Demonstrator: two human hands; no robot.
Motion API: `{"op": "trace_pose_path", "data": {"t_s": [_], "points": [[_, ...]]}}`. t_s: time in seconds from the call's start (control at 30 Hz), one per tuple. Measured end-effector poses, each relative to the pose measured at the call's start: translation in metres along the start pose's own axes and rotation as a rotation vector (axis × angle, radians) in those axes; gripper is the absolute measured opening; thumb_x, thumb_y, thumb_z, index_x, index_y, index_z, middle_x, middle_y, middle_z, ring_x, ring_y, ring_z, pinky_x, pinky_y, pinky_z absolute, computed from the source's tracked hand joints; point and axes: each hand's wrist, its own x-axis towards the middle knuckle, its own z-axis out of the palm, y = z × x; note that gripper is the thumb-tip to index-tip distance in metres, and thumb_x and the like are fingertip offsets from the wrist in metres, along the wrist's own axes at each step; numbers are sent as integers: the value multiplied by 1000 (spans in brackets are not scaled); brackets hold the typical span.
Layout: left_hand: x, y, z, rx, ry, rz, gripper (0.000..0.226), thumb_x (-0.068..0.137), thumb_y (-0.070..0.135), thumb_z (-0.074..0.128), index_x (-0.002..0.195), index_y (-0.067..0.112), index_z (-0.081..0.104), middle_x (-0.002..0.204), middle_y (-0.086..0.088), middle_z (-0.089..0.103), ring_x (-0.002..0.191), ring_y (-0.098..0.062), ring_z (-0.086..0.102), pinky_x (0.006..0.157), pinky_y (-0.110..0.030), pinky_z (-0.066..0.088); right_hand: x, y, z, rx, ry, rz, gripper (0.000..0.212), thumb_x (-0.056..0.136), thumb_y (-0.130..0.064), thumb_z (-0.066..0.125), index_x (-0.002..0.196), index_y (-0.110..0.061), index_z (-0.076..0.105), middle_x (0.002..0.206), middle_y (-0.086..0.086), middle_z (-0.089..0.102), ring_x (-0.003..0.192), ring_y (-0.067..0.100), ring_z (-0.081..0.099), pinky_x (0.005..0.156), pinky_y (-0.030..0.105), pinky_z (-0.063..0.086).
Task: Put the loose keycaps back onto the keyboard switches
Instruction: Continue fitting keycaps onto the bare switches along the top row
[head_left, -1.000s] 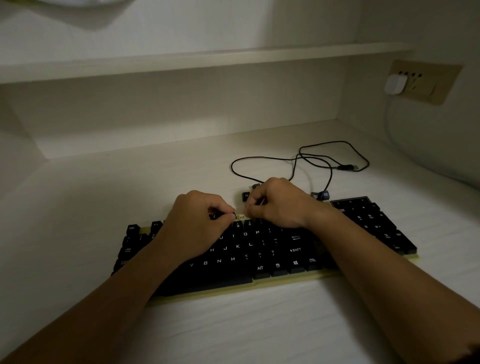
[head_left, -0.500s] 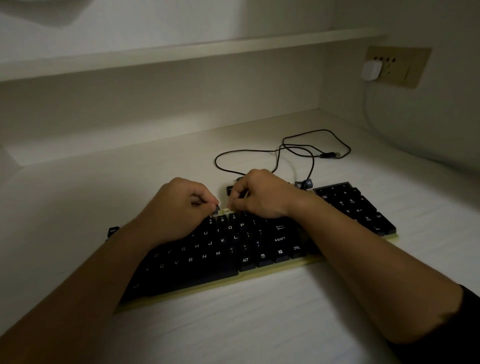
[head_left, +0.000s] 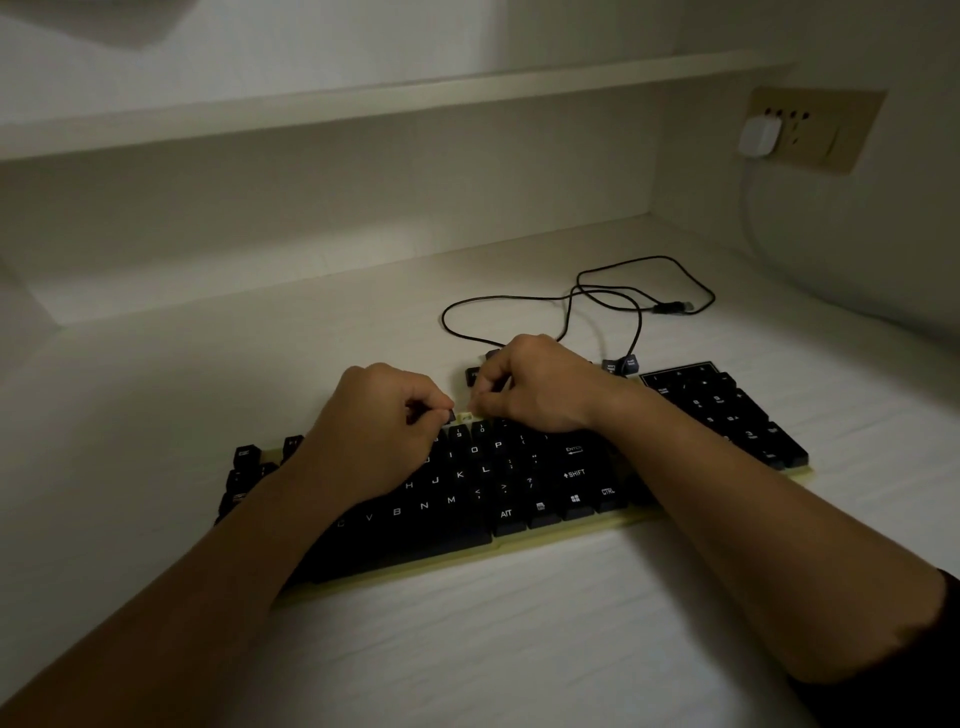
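A black keyboard (head_left: 498, 499) on a pale yellow base lies across the white desk. Both hands hover over its top row. My left hand (head_left: 379, 431) has curled fingers and pinches a small dark keycap (head_left: 450, 415) at its fingertips. Beside it a bare pale switch spot (head_left: 466, 415) shows in the top row. My right hand (head_left: 540, 384) is curled just right of that spot, fingertips down at the top row; whether they hold anything is hidden. Loose dark keycaps lie behind the keyboard: one (head_left: 471, 375) by my right hand, two (head_left: 621, 365) near the number pad.
The keyboard's black cable (head_left: 571, 301) loops over the desk behind the hands, ending in a plug (head_left: 672, 307). A wall socket with a white charger (head_left: 759, 136) is at the right. A shelf (head_left: 363, 98) runs overhead.
The camera view shifted, so the scene sits differently in frame. Both hands stay at the same top-row spot, the left still pinching the keycap.
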Motion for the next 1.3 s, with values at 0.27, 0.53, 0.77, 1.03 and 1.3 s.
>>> {"op": "trace_pose_path", "data": {"t_s": [0.27,0.53,0.77,1.03,1.3], "points": [[-5,2,2,10,41,86,13,80,18,66,84,15,79,79,1,77,68,-15,71,71,-38,59,0,-1,0,-4,1,5,13,89,-27,71,82,-20,78,85,-7,74,80,5,67,73,20,51],[-11,3,4,71,37,140,21,85,24,58,84,13,76,78,1,77,67,-17,71,71,-39,57,-1,-1,-2,-4,-4,-2,12,89,-27,70,82,-21,78,90,-5,76,84,8,68,82,29,56],[-11,3,3,62,51,148,16,81,22,64,81,14,78,82,3,78,73,-15,73,77,-40,58,-1,-1,-1,4,-3,-5,11,88,-26,71,81,-23,78,88,-7,76,84,7,68,82,29,56],[-10,0,5,-26,96,62,4,79,14,76,81,16,79,87,5,77,82,-5,71,84,-28,57,-1,0,0,-12,8,-8,12,88,-26,71,83,-19,79,87,-6,76,82,6,68,76,23,54],[-9,0,6,-63,74,28,8,78,10,76,83,15,80,87,4,77,82,-1,70,83,-12,52,0,0,-1,-8,2,-15,11,88,-23,71,81,-18,79,83,-8,74,78,5,67,73,21,54]]}}
